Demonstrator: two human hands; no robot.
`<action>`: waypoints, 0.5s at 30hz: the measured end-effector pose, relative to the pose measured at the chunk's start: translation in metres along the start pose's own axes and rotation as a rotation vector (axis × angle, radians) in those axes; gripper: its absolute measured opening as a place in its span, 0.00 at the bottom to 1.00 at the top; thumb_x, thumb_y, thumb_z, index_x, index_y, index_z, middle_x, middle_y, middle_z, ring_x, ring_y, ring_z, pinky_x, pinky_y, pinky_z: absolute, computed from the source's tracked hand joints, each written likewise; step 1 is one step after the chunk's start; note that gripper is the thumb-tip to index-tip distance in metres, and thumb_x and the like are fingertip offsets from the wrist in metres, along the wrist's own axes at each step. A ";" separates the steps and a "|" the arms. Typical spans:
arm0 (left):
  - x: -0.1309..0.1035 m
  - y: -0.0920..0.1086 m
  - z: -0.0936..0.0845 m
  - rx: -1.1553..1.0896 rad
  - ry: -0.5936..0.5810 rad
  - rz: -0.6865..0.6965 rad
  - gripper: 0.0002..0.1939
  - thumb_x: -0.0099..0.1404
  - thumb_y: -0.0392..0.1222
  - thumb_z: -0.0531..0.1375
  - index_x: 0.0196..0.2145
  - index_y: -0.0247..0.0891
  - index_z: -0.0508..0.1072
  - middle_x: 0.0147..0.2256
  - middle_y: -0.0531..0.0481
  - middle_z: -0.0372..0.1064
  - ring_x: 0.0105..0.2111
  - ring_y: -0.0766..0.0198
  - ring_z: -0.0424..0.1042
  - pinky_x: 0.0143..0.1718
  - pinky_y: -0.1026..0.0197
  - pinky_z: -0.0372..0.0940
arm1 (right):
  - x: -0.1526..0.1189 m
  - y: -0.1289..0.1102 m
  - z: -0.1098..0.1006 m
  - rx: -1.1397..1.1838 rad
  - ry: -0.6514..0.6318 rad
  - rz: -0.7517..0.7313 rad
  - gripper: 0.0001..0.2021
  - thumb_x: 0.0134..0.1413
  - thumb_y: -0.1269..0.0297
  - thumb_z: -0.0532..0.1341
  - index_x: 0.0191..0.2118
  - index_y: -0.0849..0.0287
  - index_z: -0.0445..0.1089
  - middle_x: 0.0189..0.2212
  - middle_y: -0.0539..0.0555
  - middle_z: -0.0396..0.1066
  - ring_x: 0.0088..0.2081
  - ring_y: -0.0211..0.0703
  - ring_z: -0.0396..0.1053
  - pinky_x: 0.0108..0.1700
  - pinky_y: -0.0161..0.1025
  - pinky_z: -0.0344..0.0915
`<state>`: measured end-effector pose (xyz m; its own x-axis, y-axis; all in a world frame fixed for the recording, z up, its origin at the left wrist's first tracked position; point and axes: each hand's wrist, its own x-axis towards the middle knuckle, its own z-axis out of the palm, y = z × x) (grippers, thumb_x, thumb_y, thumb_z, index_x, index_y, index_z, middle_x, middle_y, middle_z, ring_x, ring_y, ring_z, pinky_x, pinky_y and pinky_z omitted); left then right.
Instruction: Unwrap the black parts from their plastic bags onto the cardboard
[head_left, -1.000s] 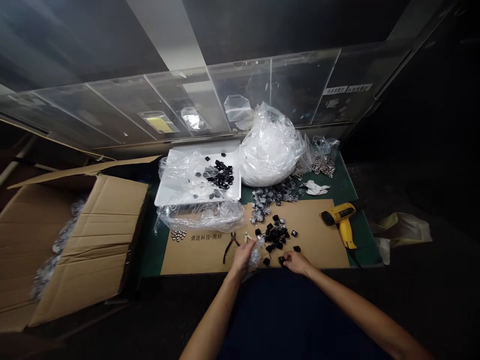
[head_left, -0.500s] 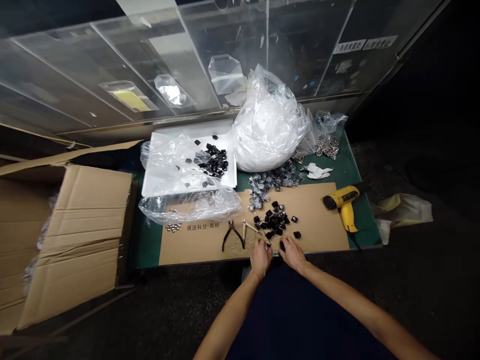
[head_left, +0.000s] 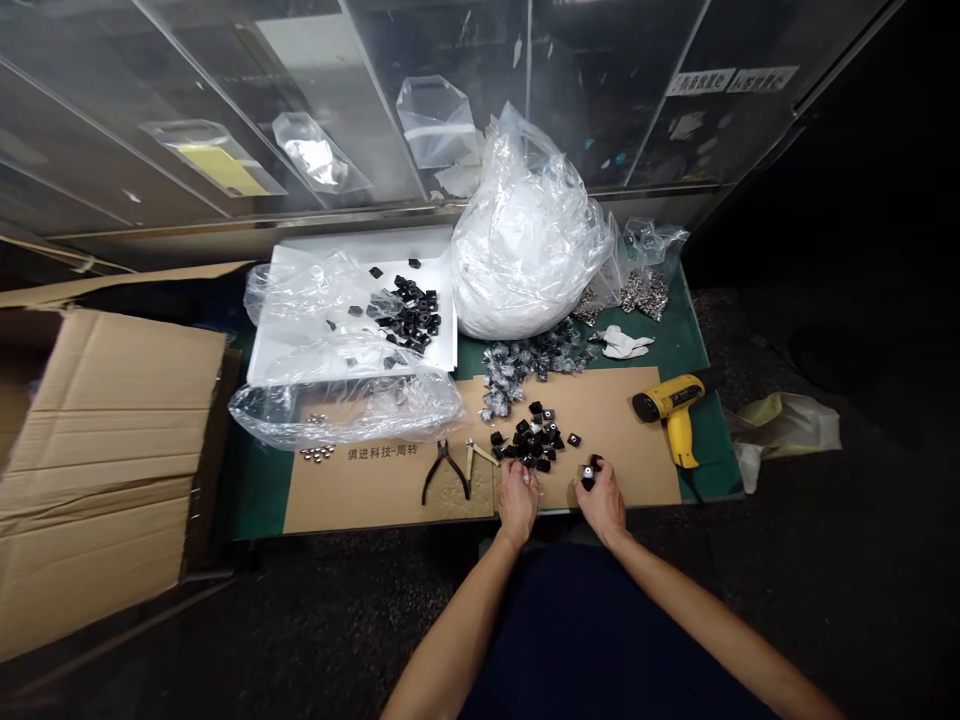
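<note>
My right hand (head_left: 604, 503) is at the cardboard's front edge, its fingers closed on a small black square part (head_left: 587, 481) that shows a pale round spot. My left hand (head_left: 517, 502) is closed just below the pile of black square parts (head_left: 534, 438). Something small and pale shows at its fingertips, too small to name. Left of that hand lie black-handled pliers (head_left: 445, 472) with open handles and a second, pale-handled hand tool (head_left: 472, 462). Under all this is a flat cardboard sheet (head_left: 630, 440).
A white tray (head_left: 266, 345) with black parts and clear film stands back left. Behind the pile are a big plastic bag (head_left: 525, 230), film-wrapped parts (head_left: 506, 375) and a white glove (head_left: 625, 343). A yellow heat gun (head_left: 679, 410) lies right; a cardboard box (head_left: 112, 450) stands left.
My right hand has moved right, away from my left hand, and turned so the black part shows. My left hand has stayed close to the pile. The view has shifted slightly.
</note>
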<state>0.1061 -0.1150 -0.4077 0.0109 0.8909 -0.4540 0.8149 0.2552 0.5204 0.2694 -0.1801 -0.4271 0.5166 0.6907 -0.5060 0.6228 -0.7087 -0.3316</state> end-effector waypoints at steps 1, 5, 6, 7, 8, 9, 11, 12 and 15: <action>0.003 0.003 0.004 -0.021 0.002 -0.008 0.03 0.65 0.38 0.56 0.36 0.39 0.69 0.49 0.45 0.66 0.40 0.61 0.69 0.44 0.60 0.62 | 0.004 0.001 0.001 0.009 0.006 0.020 0.32 0.56 0.59 0.58 0.62 0.64 0.48 0.52 0.66 0.68 0.50 0.54 0.70 0.49 0.42 0.65; 0.014 0.017 0.019 -0.098 -0.013 0.015 0.01 0.63 0.36 0.56 0.33 0.39 0.68 0.48 0.44 0.65 0.40 0.62 0.69 0.45 0.59 0.63 | 0.023 0.004 0.005 0.075 -0.007 -0.010 0.35 0.54 0.61 0.59 0.64 0.66 0.45 0.54 0.68 0.66 0.53 0.55 0.68 0.53 0.44 0.64; 0.017 0.021 0.022 -0.119 -0.023 0.035 0.02 0.63 0.35 0.56 0.32 0.39 0.68 0.48 0.44 0.65 0.40 0.62 0.69 0.46 0.59 0.63 | 0.029 0.004 0.005 0.097 -0.016 -0.040 0.34 0.54 0.61 0.59 0.64 0.66 0.46 0.54 0.68 0.66 0.53 0.54 0.68 0.54 0.43 0.64; 0.019 0.024 0.025 -0.140 -0.035 0.055 0.02 0.63 0.34 0.56 0.32 0.39 0.68 0.49 0.43 0.65 0.41 0.62 0.70 0.47 0.59 0.63 | 0.035 0.002 0.004 0.116 -0.024 -0.070 0.34 0.54 0.61 0.59 0.63 0.66 0.48 0.53 0.67 0.67 0.53 0.53 0.68 0.54 0.43 0.63; 0.020 0.027 0.026 -0.161 -0.048 0.077 0.02 0.63 0.34 0.56 0.32 0.38 0.68 0.49 0.43 0.65 0.43 0.61 0.70 0.49 0.59 0.63 | 0.041 0.000 0.003 0.130 -0.030 -0.096 0.33 0.53 0.61 0.59 0.63 0.66 0.49 0.52 0.66 0.68 0.53 0.53 0.67 0.55 0.43 0.63; 0.020 0.029 0.027 -0.179 -0.057 0.097 0.02 0.62 0.34 0.57 0.32 0.38 0.68 0.50 0.42 0.65 0.46 0.60 0.70 0.50 0.59 0.62 | 0.047 -0.003 0.001 0.142 -0.035 -0.118 0.33 0.53 0.61 0.59 0.63 0.66 0.50 0.51 0.65 0.68 0.52 0.53 0.68 0.55 0.43 0.63; 0.017 0.030 0.024 -0.201 -0.054 0.127 0.01 0.62 0.35 0.57 0.32 0.39 0.68 0.53 0.42 0.64 0.51 0.58 0.68 0.53 0.59 0.61 | 0.055 -0.008 -0.006 0.164 -0.039 -0.149 0.34 0.53 0.61 0.58 0.63 0.66 0.49 0.50 0.65 0.68 0.49 0.52 0.69 0.53 0.43 0.64; 0.014 0.029 0.021 -0.205 -0.042 0.131 0.01 0.63 0.35 0.57 0.33 0.39 0.68 0.53 0.42 0.64 0.52 0.58 0.67 0.53 0.58 0.61 | 0.056 -0.011 -0.011 0.163 -0.034 -0.160 0.34 0.53 0.61 0.58 0.64 0.66 0.48 0.51 0.65 0.67 0.48 0.52 0.70 0.51 0.43 0.65; 0.004 0.015 0.005 -0.178 0.032 0.085 0.04 0.65 0.37 0.54 0.36 0.39 0.69 0.50 0.43 0.66 0.46 0.59 0.70 0.50 0.58 0.63 | 0.049 -0.016 -0.025 0.063 0.057 -0.198 0.33 0.56 0.60 0.57 0.65 0.64 0.49 0.56 0.67 0.62 0.48 0.53 0.69 0.49 0.43 0.66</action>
<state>0.1209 -0.1099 -0.4051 0.0543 0.9227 -0.3816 0.6962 0.2389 0.6769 0.2991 -0.1318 -0.4269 0.4212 0.8231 -0.3809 0.6786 -0.5646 -0.4697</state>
